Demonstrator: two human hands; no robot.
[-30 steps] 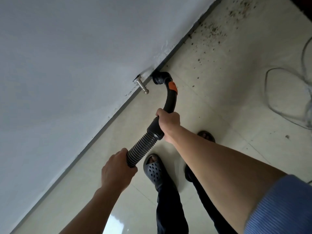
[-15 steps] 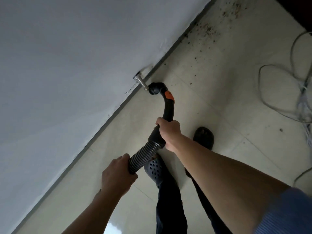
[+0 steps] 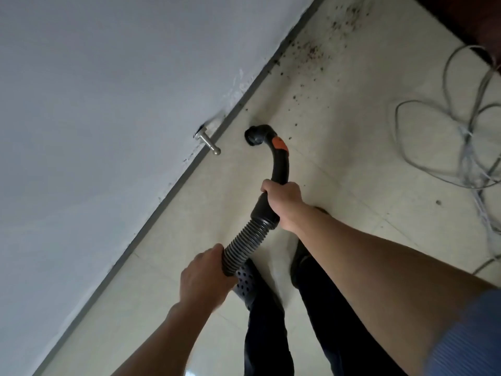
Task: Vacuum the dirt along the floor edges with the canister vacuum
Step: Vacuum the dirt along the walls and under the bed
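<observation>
Head view: right hand (image 3: 283,202) grips the curved black vacuum handle (image 3: 280,166), left hand (image 3: 206,278) grips the ribbed hose (image 3: 244,242). The nozzle end (image 3: 253,135) is near the base of the wall (image 3: 108,104), dirt (image 3: 311,52) scattered farther along the floor (image 3: 352,147)

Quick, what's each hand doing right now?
Left hand: grips the ribbed hose.
Right hand: grips the black vacuum handle.

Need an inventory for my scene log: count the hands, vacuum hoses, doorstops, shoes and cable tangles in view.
Hands: 2, left hand and right hand
Vacuum hose: 1
Doorstop: 1
Shoes: 2, left shoe and right shoe
Cable tangle: 1
Total: 7
</observation>
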